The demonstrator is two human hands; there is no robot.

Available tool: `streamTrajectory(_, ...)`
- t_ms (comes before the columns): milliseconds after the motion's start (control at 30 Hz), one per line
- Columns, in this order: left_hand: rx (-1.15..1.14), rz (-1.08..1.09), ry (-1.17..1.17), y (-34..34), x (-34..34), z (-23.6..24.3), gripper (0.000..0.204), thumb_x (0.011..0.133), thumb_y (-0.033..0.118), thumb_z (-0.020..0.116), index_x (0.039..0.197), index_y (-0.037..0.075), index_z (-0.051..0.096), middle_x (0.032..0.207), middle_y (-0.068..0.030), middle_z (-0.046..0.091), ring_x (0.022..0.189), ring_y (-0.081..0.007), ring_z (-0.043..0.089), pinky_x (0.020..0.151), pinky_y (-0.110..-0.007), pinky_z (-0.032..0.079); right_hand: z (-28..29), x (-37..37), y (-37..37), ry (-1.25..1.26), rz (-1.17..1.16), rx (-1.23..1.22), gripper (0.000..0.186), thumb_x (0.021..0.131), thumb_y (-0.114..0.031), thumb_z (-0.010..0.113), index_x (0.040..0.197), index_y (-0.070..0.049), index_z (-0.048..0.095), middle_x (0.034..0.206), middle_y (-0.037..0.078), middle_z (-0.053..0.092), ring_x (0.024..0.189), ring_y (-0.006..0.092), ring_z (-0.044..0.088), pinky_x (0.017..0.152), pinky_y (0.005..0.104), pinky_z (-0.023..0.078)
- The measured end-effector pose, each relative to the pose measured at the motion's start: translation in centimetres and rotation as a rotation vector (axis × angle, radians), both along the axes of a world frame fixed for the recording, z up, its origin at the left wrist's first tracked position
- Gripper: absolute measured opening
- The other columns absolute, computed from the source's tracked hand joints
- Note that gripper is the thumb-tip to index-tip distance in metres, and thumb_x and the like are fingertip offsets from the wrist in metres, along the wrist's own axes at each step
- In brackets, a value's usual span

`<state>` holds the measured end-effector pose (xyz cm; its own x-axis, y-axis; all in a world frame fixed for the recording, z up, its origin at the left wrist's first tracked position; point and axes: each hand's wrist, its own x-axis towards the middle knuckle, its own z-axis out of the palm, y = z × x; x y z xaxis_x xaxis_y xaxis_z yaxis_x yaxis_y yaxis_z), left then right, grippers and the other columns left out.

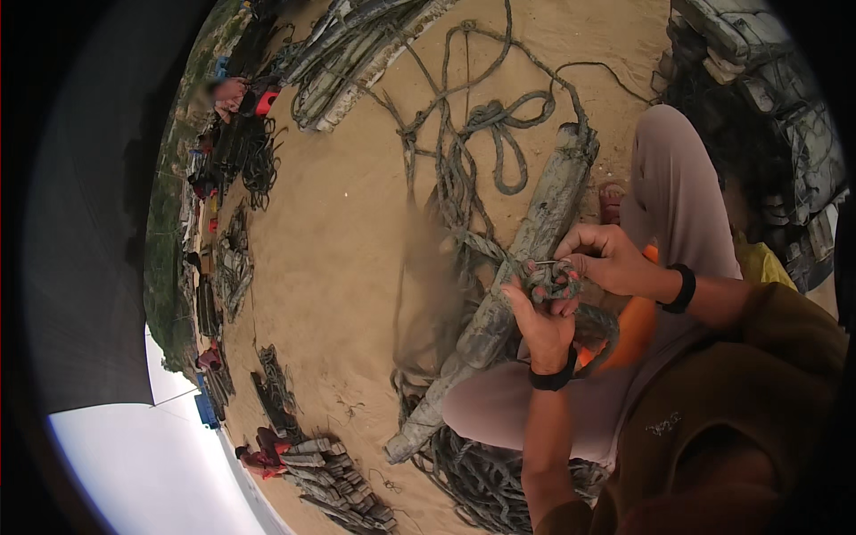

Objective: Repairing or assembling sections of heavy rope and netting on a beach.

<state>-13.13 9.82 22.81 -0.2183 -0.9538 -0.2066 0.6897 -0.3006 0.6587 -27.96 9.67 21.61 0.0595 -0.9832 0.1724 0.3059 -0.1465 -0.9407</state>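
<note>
My left hand is closed round a bunched grey-green rope, its thumb raised along one side. Just beyond, my right hand pinches at the top of the bunch. A thin, pale sliver shows by its fingertips, too small to name. Both hands are above a long, weathered grey beam that slants past my bent legs. From the bunch a thicker rope strand runs off over the beam toward a loose tangle on the sand. A black band circles each wrist.
An orange object lies between my legs, partly hidden. Coiled dark rope is heaped below my knee. Rope-bound pale beams lie at the far side, and a netted stack stands right. Another person is near stacked beams.
</note>
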Motion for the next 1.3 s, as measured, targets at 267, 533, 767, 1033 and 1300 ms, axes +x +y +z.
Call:
streamTrajectory(267, -0.056, 0.075, -0.713, -1.3, 0.6, 0.1, 0.085, 0.090, 0.071, 0.037, 0.142, 0.004, 0.031, 0.101, -0.0121, 0.050, 0.066, -0.0190, 0.054, 0.047, -0.027, 0.038, 3.6, -2.6, -1.8, 0.958, -0.315, -0.620, 0.009, 0.082, -0.007, 0.069, 0.090, -0.006, 0.065, 0.068, 0.008, 0.062, 0.059, 0.0209, 0.063, 0.055, 0.0278, 0.047)
streamTrajectory(533, 0.045, 0.172, -0.428, 0.5, -3.1, 0.5, 0.066, 0.094, 0.055, 0.045, 0.133, 0.003, 0.036, 0.089, -0.0080, 0.050, 0.061, -0.0161, 0.050, 0.046, -0.024, 0.034, -0.7, -1.1, -1.9, 0.001, -0.074, -0.093, 0.010, 0.088, -0.005, 0.066, 0.095, -0.005, 0.060, 0.073, -0.002, 0.059, 0.065, 0.0043, 0.055, 0.059, 0.0214, 0.044)
streamTrajectory(767, -0.478, 0.073, -0.631, -0.5, -1.8, -3.1, 0.046, 0.093, 0.021, 0.059, 0.128, 0.000, 0.038, 0.101, -0.0085, 0.054, 0.077, -0.0135, 0.055, 0.058, -0.024, 0.044, -0.1, -2.7, -1.5, 0.028, -0.021, 0.153, 0.009, 0.091, -0.009, 0.063, 0.095, -0.001, 0.060, 0.075, -0.001, 0.062, 0.068, 0.0041, 0.054, 0.061, 0.0224, 0.043)
streamTrajectory(1033, -0.518, -0.060, -0.839, -1.1, -0.5, -1.5, 0.064, 0.085, 0.008, 0.069, 0.137, -0.010, 0.035, 0.120, -0.0176, 0.057, 0.106, -0.0188, 0.057, 0.092, -0.030, 0.046, 4.7, -7.3, 0.9, 0.898, -0.280, -0.108, 0.008, 0.086, -0.009, 0.065, 0.086, -0.001, 0.063, 0.070, 0.010, 0.062, 0.062, 0.0220, 0.060, 0.057, 0.0316, 0.046)
streamTrajectory(1300, -0.591, -0.009, -0.880, -1.0, -0.3, -0.8, 0.047, 0.089, 0.009, 0.065, 0.129, -0.007, 0.047, 0.105, -0.0128, 0.064, 0.091, -0.0147, 0.061, 0.081, -0.028, 0.049, 2.9, -4.1, 2.0, 0.884, -0.223, -0.315, 0.046, 0.073, -0.030, 0.080, 0.111, -0.011, 0.061, 0.090, 0.008, 0.054, 0.066, 0.0221, 0.058, 0.057, 0.0311, 0.048)
